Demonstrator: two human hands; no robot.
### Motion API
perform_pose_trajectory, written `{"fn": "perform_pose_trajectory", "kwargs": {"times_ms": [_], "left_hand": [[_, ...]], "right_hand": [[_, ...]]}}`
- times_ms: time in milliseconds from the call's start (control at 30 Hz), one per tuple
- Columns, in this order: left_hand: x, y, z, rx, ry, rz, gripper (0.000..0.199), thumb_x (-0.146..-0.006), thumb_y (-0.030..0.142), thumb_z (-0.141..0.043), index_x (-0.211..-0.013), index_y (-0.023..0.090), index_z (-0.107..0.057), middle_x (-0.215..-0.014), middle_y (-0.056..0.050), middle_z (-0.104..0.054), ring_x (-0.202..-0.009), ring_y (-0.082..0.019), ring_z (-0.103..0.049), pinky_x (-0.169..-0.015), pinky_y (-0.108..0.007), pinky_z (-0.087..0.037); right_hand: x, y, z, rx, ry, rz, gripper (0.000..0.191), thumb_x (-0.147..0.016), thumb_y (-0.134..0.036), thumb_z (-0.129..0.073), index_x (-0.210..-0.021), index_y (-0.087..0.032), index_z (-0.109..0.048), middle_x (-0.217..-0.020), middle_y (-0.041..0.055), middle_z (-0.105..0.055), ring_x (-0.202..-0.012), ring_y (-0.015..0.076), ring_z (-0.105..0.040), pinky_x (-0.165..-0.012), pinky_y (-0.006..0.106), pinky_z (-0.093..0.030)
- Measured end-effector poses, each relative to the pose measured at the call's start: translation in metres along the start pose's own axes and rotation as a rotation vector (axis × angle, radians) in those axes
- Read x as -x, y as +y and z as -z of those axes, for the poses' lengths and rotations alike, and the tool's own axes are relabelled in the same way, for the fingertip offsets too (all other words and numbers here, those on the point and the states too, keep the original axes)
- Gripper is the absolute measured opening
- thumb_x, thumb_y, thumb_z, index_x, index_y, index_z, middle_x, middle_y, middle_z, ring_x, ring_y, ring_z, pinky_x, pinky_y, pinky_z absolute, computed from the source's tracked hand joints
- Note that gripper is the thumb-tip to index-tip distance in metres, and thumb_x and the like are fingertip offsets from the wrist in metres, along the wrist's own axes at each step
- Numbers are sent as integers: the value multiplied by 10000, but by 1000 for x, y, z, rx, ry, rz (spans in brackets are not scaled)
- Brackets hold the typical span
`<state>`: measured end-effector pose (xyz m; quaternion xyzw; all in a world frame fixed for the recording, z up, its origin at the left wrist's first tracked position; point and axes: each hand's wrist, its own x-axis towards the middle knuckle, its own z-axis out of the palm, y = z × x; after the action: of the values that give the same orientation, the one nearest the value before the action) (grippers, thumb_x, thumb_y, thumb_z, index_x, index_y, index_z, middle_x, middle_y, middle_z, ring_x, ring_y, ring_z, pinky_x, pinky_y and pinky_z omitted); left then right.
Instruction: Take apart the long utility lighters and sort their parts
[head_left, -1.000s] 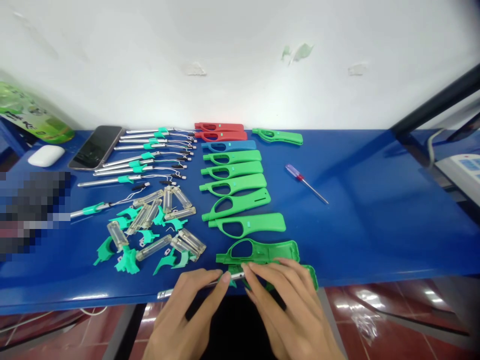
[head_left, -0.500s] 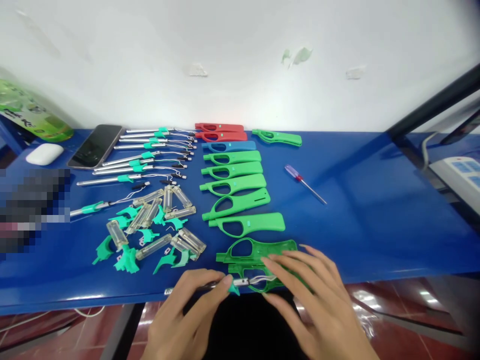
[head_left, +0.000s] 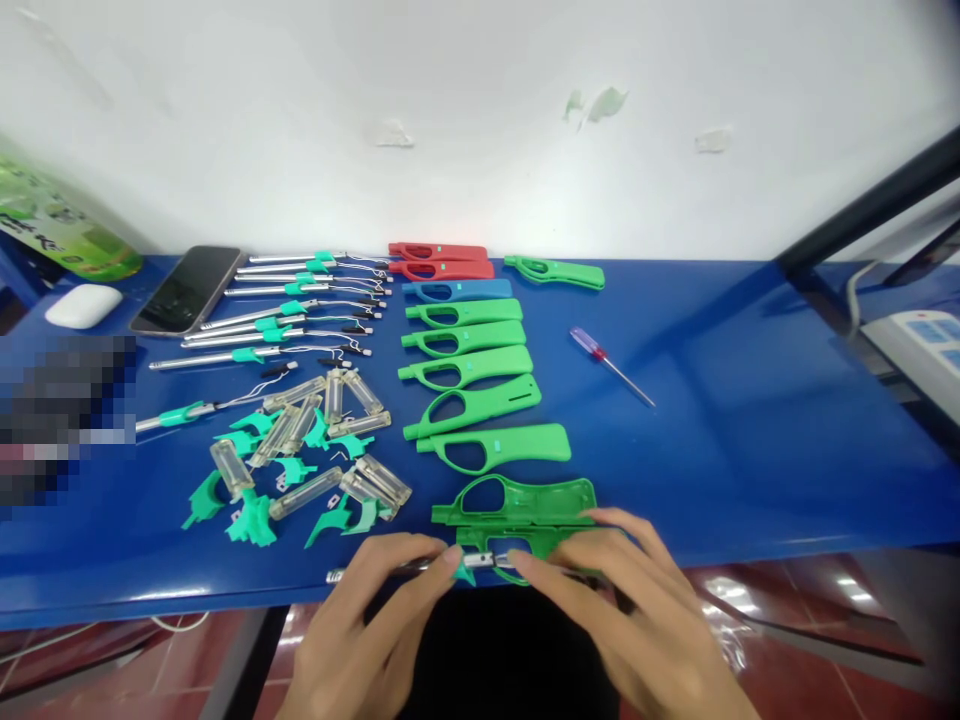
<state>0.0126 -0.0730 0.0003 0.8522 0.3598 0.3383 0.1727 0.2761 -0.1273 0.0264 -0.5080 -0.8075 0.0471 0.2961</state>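
Note:
My left hand (head_left: 382,610) pinches a metal lighter rod (head_left: 480,560) with a teal trigger (head_left: 465,572) between thumb and fingers, at the table's front edge. My right hand (head_left: 630,600) is closed around the wires (head_left: 504,560) at the rod's right end; part of its grip is hidden. Beneath the rod lies an open green lighter shell half (head_left: 536,540), partly covered by my right hand. A second green shell half (head_left: 559,495) rests just behind it, hollow side up.
Several closed green lighter handles (head_left: 517,445), a blue one (head_left: 480,291) and red ones (head_left: 457,270) form a column behind. Left are clear fuel tanks (head_left: 307,493), teal triggers (head_left: 253,520) and wired rods (head_left: 217,358). A screwdriver (head_left: 611,365) lies right; a phone (head_left: 187,290) is back left.
My right hand has shifted slightly down and left, its fingers drawing in from a spread pose to the wires. The left hand keeps its grip on the rod.

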Motion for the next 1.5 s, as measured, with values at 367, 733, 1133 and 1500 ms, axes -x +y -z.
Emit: {"fn": "perform_pose_trajectory", "kwargs": {"times_ms": [367, 733, 1133, 1500], "left_hand": [[3, 1, 1, -38, -25, -3, 406, -980, -23, -565, -1291, 207, -688, -1163, -53, -686, -1092, -125, -683, -955, -215, -571], [1, -6, 1, -66, -71, 22, 386, -1010, 12, -543, -1291, 230, -693, -1182, -33, -675, -1085, -79, -687, -1007, -164, -534], [-9, -3, 4, -85, -24, 7, 403, -975, -52, -543, -1244, 190, -721, -1150, -46, -679, -1085, -104, -651, -1021, -211, -517], [-6, -5, 4, -3, -65, 16, 474, -940, -111, -554, -1321, 144, -676, -1222, -87, -621, -1173, -131, -595, -1061, -265, -489]], "right_hand": [[2, -3, -3, 10, -59, 9, 412, -1089, -178, -451, -1444, -256, -644, -939, 19, -661, -884, 139, -668, -1106, 428, -458], [-15, -13, -15, 2, 26, -74, 416, -1060, -29, -463, -1289, -241, -739, -940, 1, -700, -829, 99, -644, -1085, 393, -404], [-21, -15, -15, 34, -33, -65, 410, -1080, -54, -424, -1259, -220, -753, -924, 3, -687, -826, 120, -618, -1078, 377, -368], [-21, -13, -17, 33, -73, -84, 411, -1093, -85, -415, -1280, -248, -743, -908, 0, -683, -820, 137, -589, -1079, 378, -354]]}}
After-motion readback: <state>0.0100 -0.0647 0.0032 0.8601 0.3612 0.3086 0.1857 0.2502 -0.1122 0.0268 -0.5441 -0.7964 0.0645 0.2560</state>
